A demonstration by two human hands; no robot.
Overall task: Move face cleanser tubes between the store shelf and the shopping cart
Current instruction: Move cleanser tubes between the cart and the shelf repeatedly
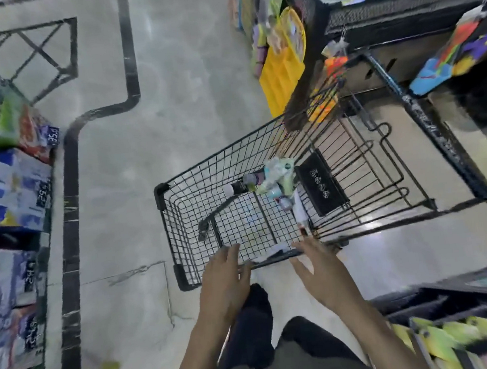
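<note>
Two bare hands reach over the near end of a black wire shopping cart (180, 221) in a store aisle, both spread and holding nothing. The left hand (222, 282) has its fingers straight and slightly fanned, the fingertips lying at the cart's near top rail; whether they press on it or hover just above is hard to tell. The right hand (321, 275) is likewise flat and open, fingers extended toward the same rail, just beside a white slip of paper (273, 251) at the basket's edge. Inside the basket, toward its right side, a small heap of toiletries (271, 178) lies jumbled together: pale green and white tubes or packets, a dark bottle with a white cap (235, 188), and a few smaller items below them. Motion blur makes an exact count impossible, and which pieces are the face cleanser tubes cannot be told apart. The cart's folded child seat (322, 188), a black flap with white symbols, stands just right of the heap. Dark store shelving (441, 133) with colourful packaged goods crowds the cart's right side, and more stocked shelves (8, 185) with price tags line the left of the pale tiled floor (180, 85). One cart and two hands are in view.
</note>
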